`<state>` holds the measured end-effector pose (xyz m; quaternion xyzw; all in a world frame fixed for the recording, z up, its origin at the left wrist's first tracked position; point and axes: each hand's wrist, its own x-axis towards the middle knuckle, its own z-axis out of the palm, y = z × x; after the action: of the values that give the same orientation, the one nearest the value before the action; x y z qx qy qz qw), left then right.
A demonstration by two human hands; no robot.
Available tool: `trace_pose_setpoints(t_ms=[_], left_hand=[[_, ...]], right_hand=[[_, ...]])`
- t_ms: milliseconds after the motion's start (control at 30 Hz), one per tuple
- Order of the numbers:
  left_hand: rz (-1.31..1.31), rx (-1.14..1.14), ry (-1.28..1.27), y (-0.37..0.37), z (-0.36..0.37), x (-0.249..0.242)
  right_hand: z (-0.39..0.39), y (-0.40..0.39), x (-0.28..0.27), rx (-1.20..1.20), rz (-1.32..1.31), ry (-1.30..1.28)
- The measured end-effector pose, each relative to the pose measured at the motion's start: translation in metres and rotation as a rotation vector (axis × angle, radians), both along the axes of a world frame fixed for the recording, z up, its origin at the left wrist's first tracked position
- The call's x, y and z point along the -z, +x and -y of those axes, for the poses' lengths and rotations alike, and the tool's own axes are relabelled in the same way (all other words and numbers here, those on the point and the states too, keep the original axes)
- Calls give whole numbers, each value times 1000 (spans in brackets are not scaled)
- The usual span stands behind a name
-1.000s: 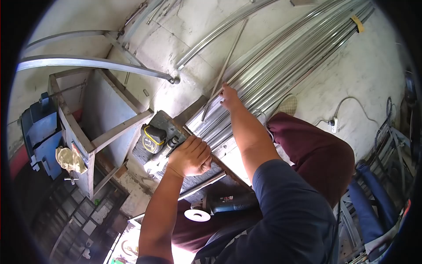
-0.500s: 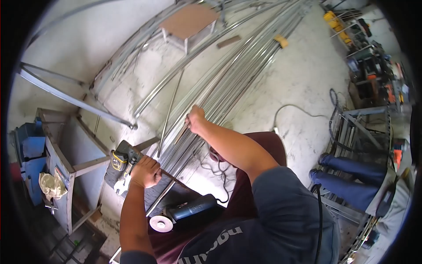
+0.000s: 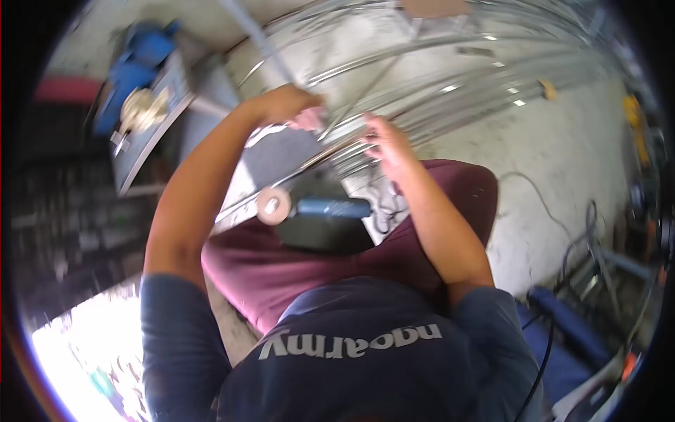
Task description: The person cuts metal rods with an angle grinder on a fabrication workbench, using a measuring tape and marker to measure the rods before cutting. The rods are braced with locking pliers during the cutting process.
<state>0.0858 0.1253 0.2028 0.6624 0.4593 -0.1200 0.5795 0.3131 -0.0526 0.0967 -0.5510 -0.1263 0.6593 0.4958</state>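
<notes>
My left hand is raised over the far end of a dark work board, its fingers smeared by motion. Across from it, my right hand has its thumb and fingers apart, fingertips right at the end of a thin metal tube that runs slantwise over the board. An angle grinder with a blue body and a pale round disc lies closer to me, between my knees.
Long shiny metal tubes cover the floor beyond my hands. At the left stands a grey metal frame with a crumpled cloth and blue machine. A cable and another person's blue-clad legs are at right.
My view has swung and tipped down. My left hand has lifted off the bar and tools on the board. My right hand, earlier closed around a thin strip, now has its fingers spread.
</notes>
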Motion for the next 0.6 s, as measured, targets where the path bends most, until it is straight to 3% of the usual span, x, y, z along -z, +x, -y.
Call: trace_pose_setpoints(t_ms=[100, 233, 333, 400, 433, 500, 600], left_hand=[[-116, 139, -110, 30, 40, -37], [-128, 119, -329, 54, 74, -56], [-90, 109, -317, 51, 81, -51], [-120, 91, -210, 50, 87, -69], [-127, 94, -210, 50, 89, -80], [-138, 98, -212, 51, 89, -97], [-142, 113, -164, 52, 96, -120]], right_hand=[[9, -10, -6, -125, 89, 87], [18, -20, -28, -137, 33, 219], [32, -44, 47, -83, -85, 473], [41, -63, 53, -412, 350, 569], [53, -76, 44, -754, 814, 549], [77, -99, 3, -1192, 1252, 604], [60, -124, 35, -1212, 1328, 694]])
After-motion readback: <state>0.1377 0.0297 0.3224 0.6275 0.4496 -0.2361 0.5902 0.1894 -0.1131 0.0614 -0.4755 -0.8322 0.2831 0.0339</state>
